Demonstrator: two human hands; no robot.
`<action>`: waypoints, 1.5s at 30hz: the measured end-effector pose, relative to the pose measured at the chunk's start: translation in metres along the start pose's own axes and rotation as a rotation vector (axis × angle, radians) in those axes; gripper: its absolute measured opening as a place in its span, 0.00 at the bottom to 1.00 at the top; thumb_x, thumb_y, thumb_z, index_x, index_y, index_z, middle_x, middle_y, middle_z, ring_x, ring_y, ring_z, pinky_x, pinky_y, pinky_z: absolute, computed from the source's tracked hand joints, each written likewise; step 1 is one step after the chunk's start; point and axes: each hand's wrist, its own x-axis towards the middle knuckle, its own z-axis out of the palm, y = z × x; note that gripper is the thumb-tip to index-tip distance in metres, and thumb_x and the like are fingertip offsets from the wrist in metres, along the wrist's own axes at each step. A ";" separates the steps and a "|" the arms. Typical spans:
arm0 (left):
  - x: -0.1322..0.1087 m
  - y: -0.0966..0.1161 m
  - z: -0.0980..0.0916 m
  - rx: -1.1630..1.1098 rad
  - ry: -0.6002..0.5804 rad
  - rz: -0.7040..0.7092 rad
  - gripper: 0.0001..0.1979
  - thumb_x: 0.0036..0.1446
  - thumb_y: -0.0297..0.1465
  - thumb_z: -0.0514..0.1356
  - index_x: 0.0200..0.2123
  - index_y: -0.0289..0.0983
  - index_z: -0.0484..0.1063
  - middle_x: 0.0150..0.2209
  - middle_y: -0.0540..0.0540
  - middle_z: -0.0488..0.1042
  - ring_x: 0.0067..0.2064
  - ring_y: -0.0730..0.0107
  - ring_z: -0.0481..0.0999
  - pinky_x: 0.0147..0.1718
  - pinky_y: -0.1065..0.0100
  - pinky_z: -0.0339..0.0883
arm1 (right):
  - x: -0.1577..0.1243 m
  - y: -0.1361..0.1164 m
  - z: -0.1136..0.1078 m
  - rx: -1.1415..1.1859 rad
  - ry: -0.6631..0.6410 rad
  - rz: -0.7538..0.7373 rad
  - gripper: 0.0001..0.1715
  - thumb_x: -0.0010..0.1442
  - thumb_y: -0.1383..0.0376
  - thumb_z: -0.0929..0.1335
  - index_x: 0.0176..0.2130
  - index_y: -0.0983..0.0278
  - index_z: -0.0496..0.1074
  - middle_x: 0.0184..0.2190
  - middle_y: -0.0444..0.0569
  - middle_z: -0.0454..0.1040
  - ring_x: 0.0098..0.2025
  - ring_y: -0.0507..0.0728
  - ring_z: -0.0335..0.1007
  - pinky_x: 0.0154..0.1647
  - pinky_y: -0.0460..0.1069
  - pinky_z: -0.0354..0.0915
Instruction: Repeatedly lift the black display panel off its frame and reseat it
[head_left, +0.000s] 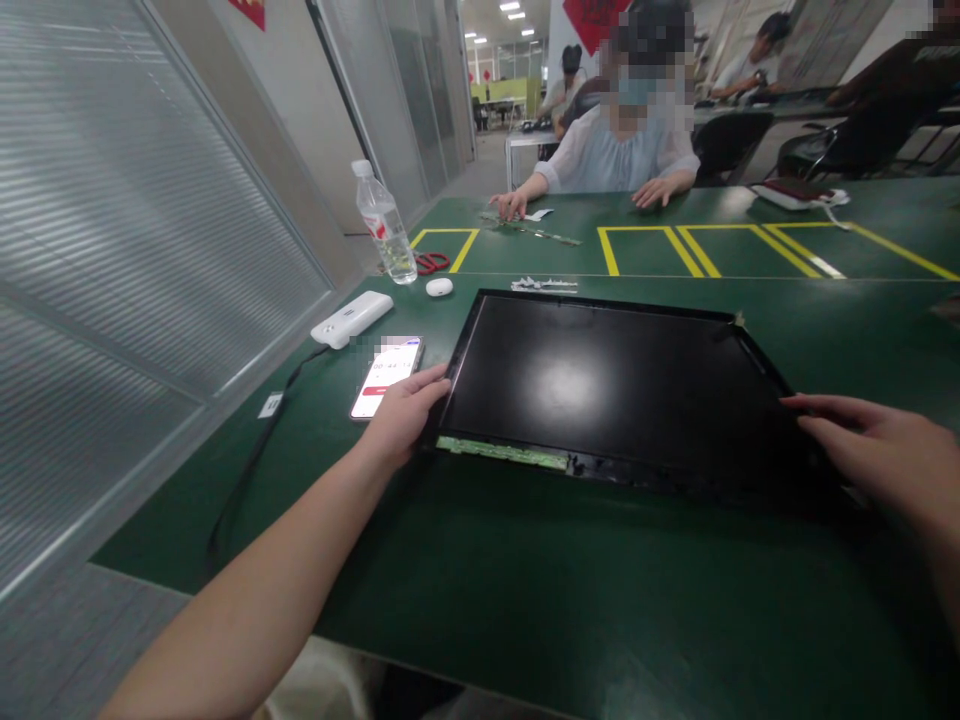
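A flat black display panel [660,390] lies tilted between my two hands, a light reflected on its glossy face. Along its near left edge runs a green circuit strip [502,453]. My left hand [401,415] grips the panel's left edge, thumb on top and the other fingers hidden underneath. At the right edge, my right hand [874,435] pinches the frame between its fingers. Just left of my left hand lies a phone [386,378] with a lit screen showing a timer.
On the green table [600,600] are a water bottle [386,225], red-handled scissors [433,263], a white earbud case [439,287], a white device [352,320] with a black cable, and thin metal strips [544,285]. Across the table a person [622,150] handles thin strips. A glass partition stands left.
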 end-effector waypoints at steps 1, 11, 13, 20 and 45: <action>-0.002 0.001 0.002 -0.052 0.001 -0.032 0.21 0.57 0.22 0.63 0.54 0.36 0.82 0.30 0.44 0.84 0.25 0.65 0.81 0.28 0.67 0.78 | 0.000 -0.001 0.000 0.002 0.002 -0.001 0.26 0.44 0.49 0.66 0.39 0.54 0.82 0.26 0.48 0.75 0.29 0.64 0.70 0.38 0.61 0.68; -0.007 0.003 0.009 -0.219 -0.018 -0.122 0.30 0.56 0.17 0.61 0.62 0.34 0.75 0.31 0.42 0.85 0.26 0.63 0.84 0.24 0.69 0.78 | -0.001 -0.003 -0.001 0.017 -0.026 0.044 0.27 0.43 0.49 0.66 0.39 0.54 0.81 0.28 0.49 0.75 0.29 0.64 0.70 0.35 0.62 0.69; -0.006 0.002 0.009 -0.233 -0.016 -0.129 0.30 0.55 0.18 0.62 0.62 0.34 0.75 0.32 0.42 0.85 0.26 0.63 0.84 0.24 0.69 0.78 | 0.001 0.001 0.002 0.028 -0.028 0.017 0.27 0.43 0.48 0.66 0.40 0.54 0.81 0.29 0.50 0.76 0.28 0.63 0.70 0.32 0.61 0.69; -0.008 0.003 0.011 -0.268 0.012 -0.149 0.31 0.57 0.18 0.61 0.65 0.35 0.72 0.32 0.42 0.85 0.27 0.62 0.84 0.24 0.69 0.78 | 0.012 0.011 0.013 -0.052 0.001 -0.088 0.30 0.42 0.46 0.66 0.41 0.55 0.80 0.36 0.52 0.77 0.28 0.62 0.69 0.34 0.62 0.69; -0.002 -0.001 0.008 -0.337 -0.104 -0.135 0.33 0.60 0.19 0.64 0.68 0.35 0.64 0.29 0.47 0.83 0.23 0.65 0.82 0.23 0.70 0.77 | 0.015 0.015 0.018 -0.156 -0.046 -0.130 0.37 0.46 0.49 0.62 0.49 0.61 0.80 0.59 0.57 0.75 0.53 0.70 0.75 0.53 0.63 0.73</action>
